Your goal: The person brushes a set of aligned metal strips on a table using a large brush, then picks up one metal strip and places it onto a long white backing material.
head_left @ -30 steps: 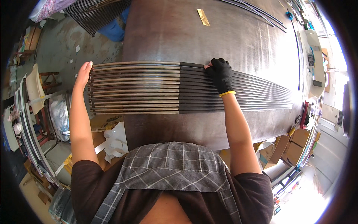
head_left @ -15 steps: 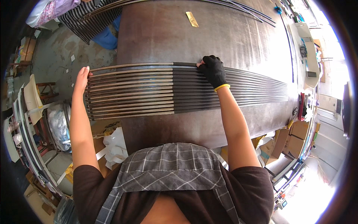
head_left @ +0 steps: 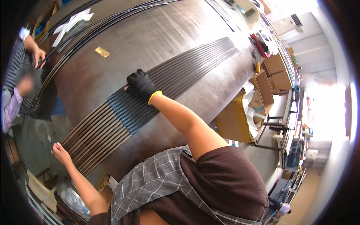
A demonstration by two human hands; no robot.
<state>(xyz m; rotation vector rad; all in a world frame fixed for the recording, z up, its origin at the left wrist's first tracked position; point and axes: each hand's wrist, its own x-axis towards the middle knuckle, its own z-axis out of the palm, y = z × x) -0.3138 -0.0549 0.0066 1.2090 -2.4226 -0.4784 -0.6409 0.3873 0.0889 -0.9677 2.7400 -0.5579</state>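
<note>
A flat row of long thin rods, dark along most of their length and tan-grey at the left end, lies side by side across the table. My bare left hand is at the tan ends, past the table's left edge, its fingers pinched at the end of the farthest rod. My right hand, in a black glove with a yellow cuff and bare fingertips, is closed over the far edge of the row, on the dark part. The glove hides the rods beneath it.
The rods rest on a brown metal-topped table. Gold tape lies beyond them. More dark rods run along the far side, where another person's hand holds some. Cardboard boxes stand by the near right edge.
The view has swung right, so the row now slants across it. The farthest rod, set apart before, now lies against the others. Both hands stay at the row; the other person's hands now show.
</note>
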